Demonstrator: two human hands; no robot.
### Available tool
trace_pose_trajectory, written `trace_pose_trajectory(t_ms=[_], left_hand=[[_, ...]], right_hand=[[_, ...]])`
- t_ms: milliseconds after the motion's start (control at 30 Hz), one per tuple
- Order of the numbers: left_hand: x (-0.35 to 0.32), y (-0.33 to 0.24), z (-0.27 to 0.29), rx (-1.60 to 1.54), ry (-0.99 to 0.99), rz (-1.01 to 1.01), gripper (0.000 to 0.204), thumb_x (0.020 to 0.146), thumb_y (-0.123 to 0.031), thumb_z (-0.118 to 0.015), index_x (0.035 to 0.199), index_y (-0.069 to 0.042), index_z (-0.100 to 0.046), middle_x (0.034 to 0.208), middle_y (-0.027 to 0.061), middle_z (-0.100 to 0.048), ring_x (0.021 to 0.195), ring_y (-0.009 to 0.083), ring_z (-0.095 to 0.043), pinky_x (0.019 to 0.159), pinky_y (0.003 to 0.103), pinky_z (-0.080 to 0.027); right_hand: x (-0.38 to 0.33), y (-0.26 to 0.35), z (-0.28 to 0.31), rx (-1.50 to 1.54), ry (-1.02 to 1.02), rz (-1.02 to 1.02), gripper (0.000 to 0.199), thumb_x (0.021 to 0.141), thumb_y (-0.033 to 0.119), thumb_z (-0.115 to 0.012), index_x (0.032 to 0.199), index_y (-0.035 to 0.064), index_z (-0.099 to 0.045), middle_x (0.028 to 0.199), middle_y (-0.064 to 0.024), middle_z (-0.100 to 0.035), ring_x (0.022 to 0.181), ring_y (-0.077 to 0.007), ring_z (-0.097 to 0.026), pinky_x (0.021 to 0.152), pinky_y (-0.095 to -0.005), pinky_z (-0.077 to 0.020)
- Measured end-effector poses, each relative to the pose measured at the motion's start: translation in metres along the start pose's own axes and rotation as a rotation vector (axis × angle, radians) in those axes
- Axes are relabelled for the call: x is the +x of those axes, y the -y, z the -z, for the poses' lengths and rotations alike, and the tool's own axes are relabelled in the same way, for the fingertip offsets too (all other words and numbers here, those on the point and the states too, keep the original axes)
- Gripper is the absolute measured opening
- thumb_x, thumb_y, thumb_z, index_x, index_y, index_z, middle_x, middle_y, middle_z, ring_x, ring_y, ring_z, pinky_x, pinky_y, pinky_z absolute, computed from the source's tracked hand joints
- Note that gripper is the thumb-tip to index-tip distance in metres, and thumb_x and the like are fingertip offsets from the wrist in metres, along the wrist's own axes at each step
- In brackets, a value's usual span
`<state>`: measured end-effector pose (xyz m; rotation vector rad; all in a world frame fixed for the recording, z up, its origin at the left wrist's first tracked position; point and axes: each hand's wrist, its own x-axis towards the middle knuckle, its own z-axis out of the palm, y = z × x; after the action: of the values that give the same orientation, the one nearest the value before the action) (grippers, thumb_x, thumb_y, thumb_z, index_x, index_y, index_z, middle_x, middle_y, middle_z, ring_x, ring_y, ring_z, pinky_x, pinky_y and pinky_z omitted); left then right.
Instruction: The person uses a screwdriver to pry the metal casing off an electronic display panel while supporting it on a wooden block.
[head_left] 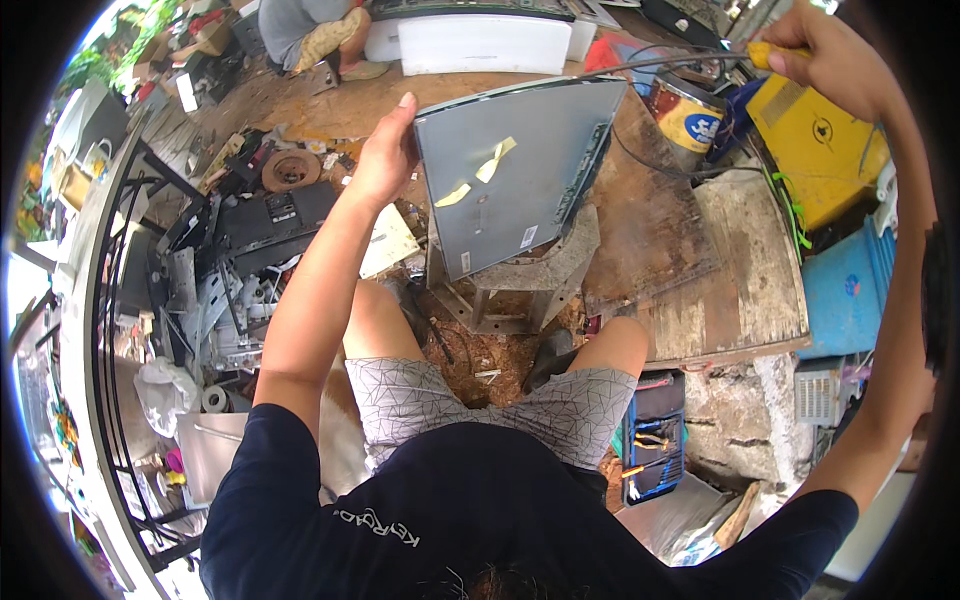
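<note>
A thin grey display panel (545, 140) stands tilted above a grey octagonal stand (510, 300) between my knees. Strips of pale yellow tape and small white labels stick to its face, and a circuit strip runs down its right edge. My left hand (385, 155) is closed on the panel's upper left edge; some of its fingers are hidden behind it. Raised at the upper right, my right hand (830, 65) grips the yellow handle of a long-shafted screwdriver (765, 54). The dark shaft reaches left to the panel's top edge, where its tip is hard to make out.
Another person (315, 40) crouches at the far left beside a white box (485, 45). On the right are a wooden board (745, 270), a tin (688, 112), a yellow case (820, 135) and a blue bin (850, 290). An open tool case (655, 430) lies by my right thigh. Scrap electronics (270, 220) crowd the left.
</note>
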<state>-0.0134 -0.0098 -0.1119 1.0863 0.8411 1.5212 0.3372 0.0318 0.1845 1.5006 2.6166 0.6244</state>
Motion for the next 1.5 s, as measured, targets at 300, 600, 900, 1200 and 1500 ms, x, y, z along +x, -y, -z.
trace_pose_trajectory(t_ms=[300,600,900,1200,1500], left_hand=[[0.012,0.014,0.022,0.234,0.063,-0.133,0.057,0.104,-0.046,-0.038,0.105,0.004,-0.064,0.097,0.0106,-0.068,0.088,0.0142,-0.06,0.082,0.029,-0.046],[0.013,0.026,0.0,-0.101,-0.092,-0.13,0.061,0.103,-0.048,-0.034,0.116,0.006,-0.059,0.107,0.0153,-0.066,0.096,0.0223,-0.063,0.088,0.034,-0.048],[0.003,0.006,-0.015,-0.177,0.077,-0.08,0.066,0.104,-0.049,-0.028,0.122,0.008,-0.057,0.115,0.0172,-0.064,0.106,0.0218,-0.061,0.096,0.034,-0.047],[0.013,0.022,-0.02,-0.173,0.097,-0.044,0.062,0.104,-0.048,-0.032,0.124,0.007,-0.053,0.119,0.0164,-0.061,0.109,0.0229,-0.058,0.098,0.037,-0.045],[-0.007,0.022,-0.024,-0.039,-0.041,-0.138,0.057,0.104,-0.048,-0.033,0.115,0.0,-0.06,0.106,0.0072,-0.064,0.097,0.0131,-0.058,0.09,0.027,-0.044]], right_hand=[[0.009,-0.005,0.001,0.074,0.019,-0.072,0.026,0.09,0.016,-0.066,0.106,-0.0034,-0.06,0.097,-0.0121,-0.064,0.092,-0.0207,-0.061,0.085,-0.0331,-0.0461],[-0.009,-0.023,0.003,0.037,-0.06,-0.001,0.028,0.089,0.015,-0.065,0.11,-0.0027,-0.063,0.104,-0.0149,-0.064,0.098,-0.0267,-0.062,0.09,-0.0352,-0.0453],[-0.044,-0.037,-0.072,0.201,-0.162,-0.002,0.032,0.09,0.019,-0.066,0.112,-0.0024,-0.063,0.11,-0.0205,-0.066,0.102,-0.0351,-0.063,0.091,-0.0391,-0.0471],[-0.167,0.052,-0.115,0.435,-0.291,-0.111,0.038,0.088,0.009,-0.064,0.125,0.0033,-0.061,0.095,-0.0186,-0.065,0.085,-0.034,-0.062,0.079,-0.0378,-0.0481],[-0.15,0.11,-0.14,0.491,-0.326,-0.071,0.04,0.086,0.011,-0.068,0.125,0.008,-0.063,0.081,-0.014,-0.06,0.062,-0.0302,-0.058,0.058,-0.0345,-0.0471]])
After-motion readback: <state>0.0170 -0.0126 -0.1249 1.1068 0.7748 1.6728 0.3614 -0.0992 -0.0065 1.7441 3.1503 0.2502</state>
